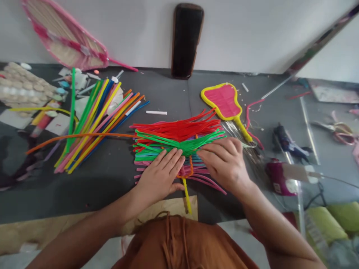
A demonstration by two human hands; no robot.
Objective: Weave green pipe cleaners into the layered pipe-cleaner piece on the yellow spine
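Note:
A layered bundle of pipe cleaners lies before me, with red pipe cleaners at the far side, green pipe cleaners in the middle and pink pipe cleaners nearer. My left hand rests flat on the green ones, fingers stretched out. At the bundle's right side, my right hand has its fingers curled in a pinch at a pipe cleaner, its fingertips partly hidden. An orange twisted pipe cleaner runs between the hands, above a yellow stem that points toward me.
Loose multicoloured pipe cleaners lie to the left. A phone leans on the wall. A pink fan with yellow edging lies behind my right hand. Further right are a glue gun and scissors.

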